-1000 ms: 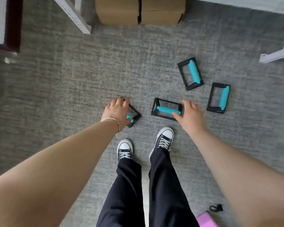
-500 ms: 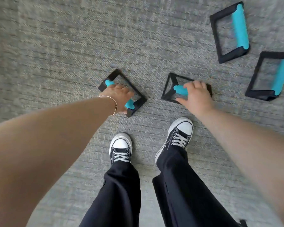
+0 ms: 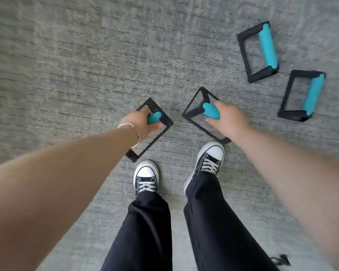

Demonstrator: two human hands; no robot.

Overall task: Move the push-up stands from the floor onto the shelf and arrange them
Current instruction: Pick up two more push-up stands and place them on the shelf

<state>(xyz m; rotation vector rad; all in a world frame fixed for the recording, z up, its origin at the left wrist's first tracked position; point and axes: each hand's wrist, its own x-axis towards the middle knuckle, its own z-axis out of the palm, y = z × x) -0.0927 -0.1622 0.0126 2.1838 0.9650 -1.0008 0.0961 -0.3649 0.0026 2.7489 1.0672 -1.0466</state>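
Several black push-up stands with teal grips are over the grey carpet. My left hand (image 3: 141, 124) is closed around the teal grip of the left stand (image 3: 162, 118), whose black frame hangs tilted below the hand. My right hand (image 3: 227, 119) grips the teal handle of the middle stand (image 3: 194, 110), also tilted off the floor. At the upper right, the far stand (image 3: 266, 45) and the right stand (image 3: 312, 94) lie on the carpet, untouched. No shelf is in view.
My two feet in black-and-white sneakers (image 3: 146, 178) (image 3: 207, 161) stand just below the held stands. A small dark object (image 3: 280, 260) lies on the grey carpet (image 3: 67, 65) at the bottom right edge.
Both hands reached down and closed on the teal grips of two stands, and the frames have tilted up from the carpet. The camera has dropped closer to the floor.
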